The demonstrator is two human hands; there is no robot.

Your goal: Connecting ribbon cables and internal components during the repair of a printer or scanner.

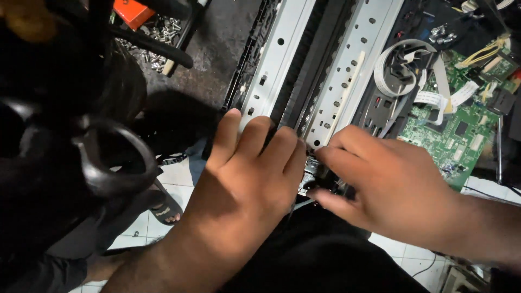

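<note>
- While the view looks down over a dark lap at the bottom of the frame, the left hand [247, 173] lies flat and open, palm down, its fingers spread over the near end of the grey metal frame [282, 59].
- Just beside it, the right hand [388, 182] curls its fingertips [325, 154] and thumb around a small black part [315, 176] at the frame's near edge; the part sits between the two hands and is mostly hidden, so I cannot tell what it is.
- Below and to the left, white floor tiles [179, 173] show, with a sandalled foot [165, 211] resting on them.
- At the left edge, a blurred black looped shape [116, 157] hangs close to the camera.
- Past the hands, the frame's two pale perforated rails run away up the picture with a dark channel between them.
- To the right of the rails lie a coiled white ribbon cable [399, 68] and a green circuit board [461, 130].
- Farthest off, at top left, a tray of loose screws [157, 32] holds an orange box [132, 11].
</note>
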